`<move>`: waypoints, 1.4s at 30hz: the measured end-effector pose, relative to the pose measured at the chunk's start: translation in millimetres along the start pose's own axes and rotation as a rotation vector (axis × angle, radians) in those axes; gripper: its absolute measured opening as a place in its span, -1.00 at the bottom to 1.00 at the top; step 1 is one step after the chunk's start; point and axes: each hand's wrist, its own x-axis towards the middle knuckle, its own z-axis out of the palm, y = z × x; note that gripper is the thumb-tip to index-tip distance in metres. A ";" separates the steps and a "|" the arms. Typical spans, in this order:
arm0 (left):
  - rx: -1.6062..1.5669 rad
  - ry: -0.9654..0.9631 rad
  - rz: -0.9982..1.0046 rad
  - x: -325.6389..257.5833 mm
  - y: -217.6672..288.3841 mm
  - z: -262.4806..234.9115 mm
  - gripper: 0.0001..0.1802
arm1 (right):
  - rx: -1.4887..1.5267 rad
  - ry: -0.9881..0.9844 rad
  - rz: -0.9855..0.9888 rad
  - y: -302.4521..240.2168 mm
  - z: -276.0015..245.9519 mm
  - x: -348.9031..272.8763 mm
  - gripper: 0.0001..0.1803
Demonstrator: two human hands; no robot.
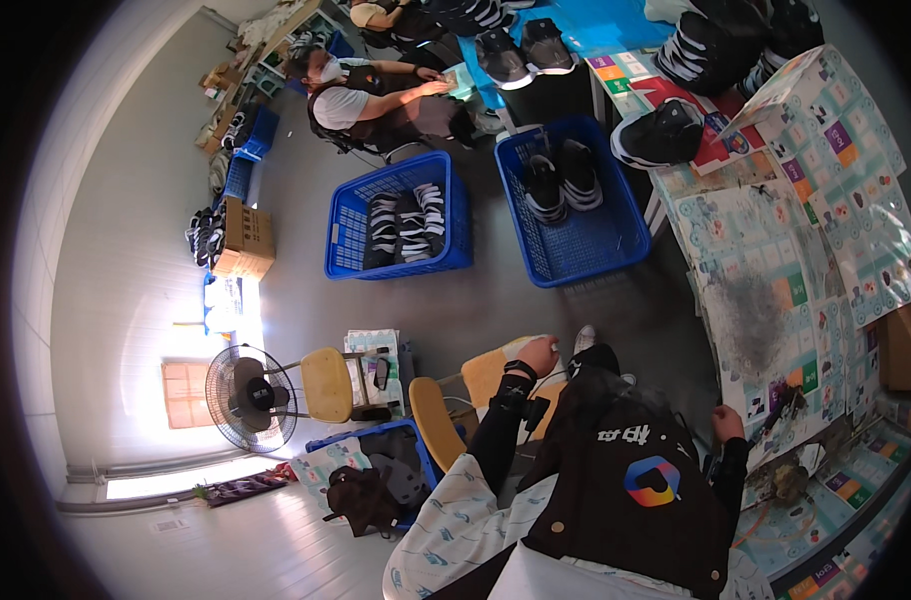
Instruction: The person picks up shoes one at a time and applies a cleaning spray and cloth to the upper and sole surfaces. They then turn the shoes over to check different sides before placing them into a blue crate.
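Note:
My left hand [539,355] is closed over the front of a wooden chair [496,375]. A small white bit shows at its fingers, and a thin white cable [564,372] runs close by; what the hand holds is too small to name. Below that wrist, a small black box-shaped thing [537,410] hangs near my sleeve. On the other side of my black apron [616,510], my right hand [728,423] is low beside the edge of the paper-covered worktable [706,270]. Its fingers are mostly hidden. Nearest to it on the table lies a dark, brush-like tool [779,412].
Two blue baskets [348,235] [576,275] holding shoes stand on the floor ahead. More sneakers [661,135] sit on the tables. A co-worker [361,105] sits beyond. To the left are a fan [251,395], a chair [326,385] and a blue crate [421,450] with dark cloth.

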 end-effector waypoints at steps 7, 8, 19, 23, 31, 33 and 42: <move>-0.019 0.031 0.030 6.0 2.9 7.6 -0.63 | -0.002 -0.012 -0.001 -3.9 -4.0 0.8 -0.67; -0.016 0.031 0.033 6.8 4.8 7.8 -0.63 | 0.000 -0.010 -0.007 -3.5 -4.2 0.2 -0.67; -0.073 0.015 -0.009 7.9 5.1 -3.0 -0.65 | -0.024 -0.184 -0.156 -31.7 22.8 -3.6 -0.66; -0.041 -0.026 0.001 -5.2 -2.4 -20.2 -0.64 | -0.154 -0.239 -0.059 -44.3 40.3 -4.1 -0.68; 0.062 -0.135 0.006 37.7 -77.8 -66.5 -0.66 | 0.122 -0.151 0.066 -72.9 87.1 8.6 -0.72; -0.132 -0.166 0.027 73.8 -103.9 -54.5 -0.67 | 0.074 -0.133 0.152 -46.8 109.6 -0.8 -0.72; 0.329 0.021 -0.332 -52.7 -442.4 -54.6 -0.29 | 0.418 -0.190 0.943 -133.0 195.8 36.2 -0.56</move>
